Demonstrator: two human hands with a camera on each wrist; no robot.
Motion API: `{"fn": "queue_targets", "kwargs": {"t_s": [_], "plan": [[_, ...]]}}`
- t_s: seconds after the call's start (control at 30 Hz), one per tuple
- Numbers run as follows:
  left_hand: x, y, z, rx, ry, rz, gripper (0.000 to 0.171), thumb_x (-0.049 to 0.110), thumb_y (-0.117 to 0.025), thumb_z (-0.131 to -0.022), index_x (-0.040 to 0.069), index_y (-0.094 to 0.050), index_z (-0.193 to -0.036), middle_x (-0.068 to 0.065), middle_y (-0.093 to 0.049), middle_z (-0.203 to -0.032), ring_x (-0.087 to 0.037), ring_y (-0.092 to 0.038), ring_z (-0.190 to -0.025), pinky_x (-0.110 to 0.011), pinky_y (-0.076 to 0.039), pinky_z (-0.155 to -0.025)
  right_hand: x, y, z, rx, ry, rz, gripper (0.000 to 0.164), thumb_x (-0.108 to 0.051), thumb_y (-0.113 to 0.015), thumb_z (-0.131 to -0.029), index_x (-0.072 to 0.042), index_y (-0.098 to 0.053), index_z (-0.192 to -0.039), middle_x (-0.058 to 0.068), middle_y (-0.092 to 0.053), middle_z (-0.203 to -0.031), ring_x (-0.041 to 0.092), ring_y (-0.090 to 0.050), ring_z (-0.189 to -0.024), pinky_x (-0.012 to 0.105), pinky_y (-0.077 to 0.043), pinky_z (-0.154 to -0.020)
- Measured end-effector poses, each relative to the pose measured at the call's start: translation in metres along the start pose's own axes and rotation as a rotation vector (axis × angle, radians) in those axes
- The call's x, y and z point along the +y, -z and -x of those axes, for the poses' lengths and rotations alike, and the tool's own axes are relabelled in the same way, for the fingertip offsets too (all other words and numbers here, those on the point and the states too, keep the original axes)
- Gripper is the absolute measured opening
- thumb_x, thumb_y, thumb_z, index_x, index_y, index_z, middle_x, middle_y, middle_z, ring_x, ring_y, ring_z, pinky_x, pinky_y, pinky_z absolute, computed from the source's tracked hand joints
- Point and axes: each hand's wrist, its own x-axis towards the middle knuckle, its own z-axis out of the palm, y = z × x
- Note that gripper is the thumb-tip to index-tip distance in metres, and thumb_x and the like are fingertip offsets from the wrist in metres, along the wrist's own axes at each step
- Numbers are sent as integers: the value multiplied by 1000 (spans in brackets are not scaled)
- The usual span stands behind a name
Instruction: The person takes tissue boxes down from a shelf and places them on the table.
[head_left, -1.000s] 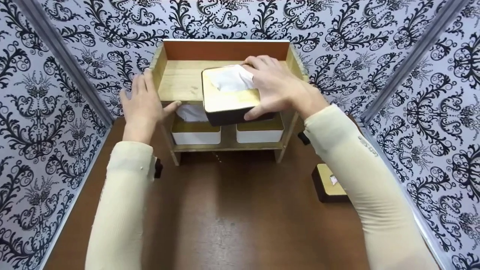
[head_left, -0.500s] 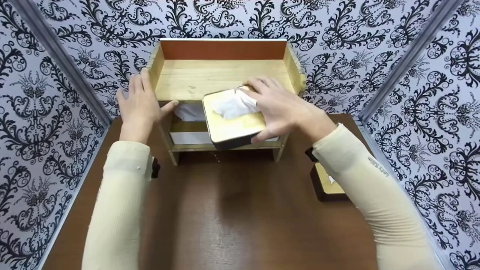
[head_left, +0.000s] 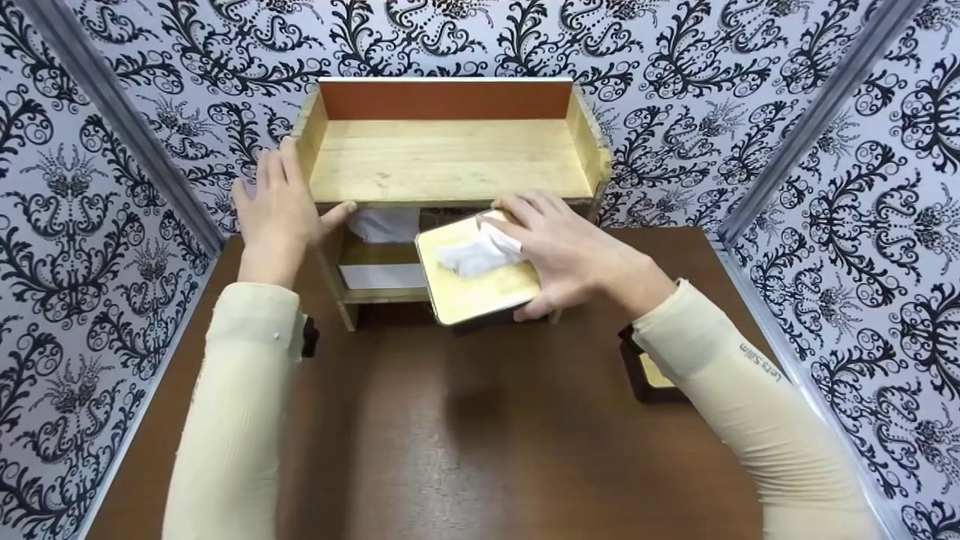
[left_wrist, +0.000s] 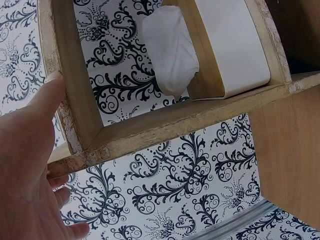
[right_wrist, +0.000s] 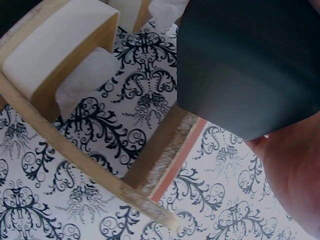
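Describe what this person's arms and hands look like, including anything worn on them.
Both arms wear snug cream sleeves reaching the wrists: the left sleeve looks plain, while the right sleeve carries dark lettering and shows creases. A small black piece sticks out at the left cuff, another at the right cuff. The left hand and right hand are bare, without gloves.

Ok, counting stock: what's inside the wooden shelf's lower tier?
Two white boxes with tissues protruding; their insides are covered. The held box hides the right one from the head camera.

tissue box (head_left: 480, 291): yellow top, dark sides; shelf (head_left: 450, 159): tan; wallpaper (head_left: 450, 41): black scrolls on white.
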Motion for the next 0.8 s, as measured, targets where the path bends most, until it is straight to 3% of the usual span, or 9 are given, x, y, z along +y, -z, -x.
{"fn": "queue_targets", "kwargs": {"t_s": [0.4,0.8], "plan": [[-2,3,1,13,-6,-28,122,79,-52,-79,11,15,-155,-25,-4,-162,-39,-9,-151,-70,-4,-118,2,-36,19,41,64,47,122,-66,-80,-49,-10,-37,-148,19,-40,-145,36,-37,-132,52,-25,-120],[0,0,2,16,-14,-39,121,79,-50,-79,11,16,-154,-25,-4,-162,-39,-9,-151,-70,-5,-118,4,-102,44,26,55,45,123,-71,-79,-49,-11,-37,-148,20,-42,-143,37,-41,-130,54,-31,-116]]}}
